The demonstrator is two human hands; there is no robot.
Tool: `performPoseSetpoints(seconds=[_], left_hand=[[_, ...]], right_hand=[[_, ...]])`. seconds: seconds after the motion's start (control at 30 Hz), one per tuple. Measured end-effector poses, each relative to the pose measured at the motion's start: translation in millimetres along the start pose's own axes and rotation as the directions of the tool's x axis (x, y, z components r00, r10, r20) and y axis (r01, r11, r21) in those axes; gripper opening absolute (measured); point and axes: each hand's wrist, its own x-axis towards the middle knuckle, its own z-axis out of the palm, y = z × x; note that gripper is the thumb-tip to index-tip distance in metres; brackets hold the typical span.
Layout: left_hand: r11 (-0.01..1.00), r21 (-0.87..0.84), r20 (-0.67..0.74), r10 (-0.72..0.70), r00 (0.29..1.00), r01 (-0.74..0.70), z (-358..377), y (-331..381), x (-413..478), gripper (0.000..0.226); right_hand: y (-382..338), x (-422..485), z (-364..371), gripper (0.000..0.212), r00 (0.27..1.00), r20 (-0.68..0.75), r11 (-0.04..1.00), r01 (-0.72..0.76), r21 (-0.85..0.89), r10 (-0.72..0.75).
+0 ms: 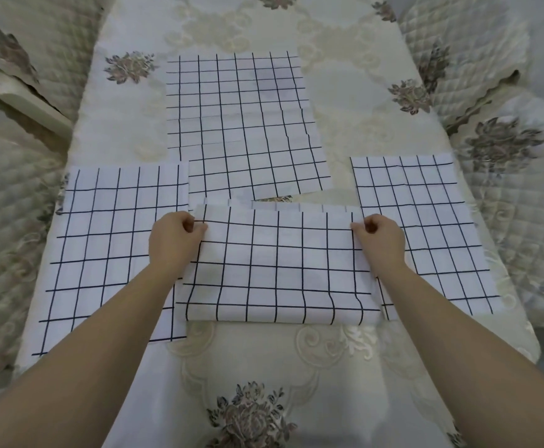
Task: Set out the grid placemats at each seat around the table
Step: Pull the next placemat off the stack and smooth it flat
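Note:
A folded white placemat with a dark grid [277, 266] lies in front of me on the table. My left hand [175, 240] pinches its far left corner and my right hand [382, 239] pinches its far right corner. A flat grid placemat [102, 253] lies to the left, partly under my left forearm. Another flat placemat [426, 227] lies to the right, partly under my right wrist. Further back in the middle lie overlapping grid placemats [241, 121], one nearer piece [261, 173] sitting on top.
The table [264, 367] wears a cream cloth with embroidered flowers. Quilted, flower-patterned seat covers stand on the left [8, 195] and on the right [510, 163]. The near strip of cloth in front of the folded mat carries a flower motif [251, 418].

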Motion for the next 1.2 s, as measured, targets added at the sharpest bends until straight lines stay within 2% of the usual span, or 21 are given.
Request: performPoseSetpoints(seconds=[0.37, 0.77, 0.87, 0.93, 1.0, 1.1, 1.2], left_hand=[[0.996, 0.055, -0.033, -0.062, 0.998, 0.064, 8.3, 2.7, 13.4, 0.025], [0.993, 0.097, -0.053, -0.069, 0.996, 0.074, 11.8, 1.2, 19.7, 0.025], [0.991, 0.121, -0.128, -0.033, 0.991, 0.049, 10.7, 1.9, 20.4, 0.028], [0.989, 0.146, -0.202, 0.05, 0.978, -0.02, 11.5, 5.0, 16.4, 0.03], [0.971, 0.155, -0.208, 0.21, 0.955, -0.18, 16.7, 12.7, 6.8, 0.025], [0.881, 0.18, -0.081, 0.457, 0.886, -0.438, 35.8, 24.3, -14.2, 0.02], [0.829, 0.179, 0.085, 0.523, 0.848, -0.53, 61.4, 33.3, -31.5, 0.029]], right_hand=[[-4.0, 10.7, 9.3, 0.016, 0.998, -0.056, 0.996, -0.018, -0.089, 0.013], [-9.4, 15.1, 10.2, 0.027, 0.996, -0.088, 0.991, -0.039, -0.129, 0.028], [-12.2, 13.3, 8.9, 0.034, 0.989, -0.142, 0.989, -0.059, -0.138, 0.039], [-16.4, 8.4, 10.3, 0.035, 0.979, -0.202, 0.985, -0.055, -0.162, 0.021], [-21.7, -0.8, 17.5, 0.031, 0.971, -0.23, 0.985, 0.03, -0.169, -0.069], [-30.1, -21.1, 39.1, 0.022, 0.946, -0.152, 0.949, 0.259, -0.179, -0.287], [-38.6, -41.8, 63.5, 0.026, 0.886, -0.034, 0.873, 0.448, -0.193, -0.463]])
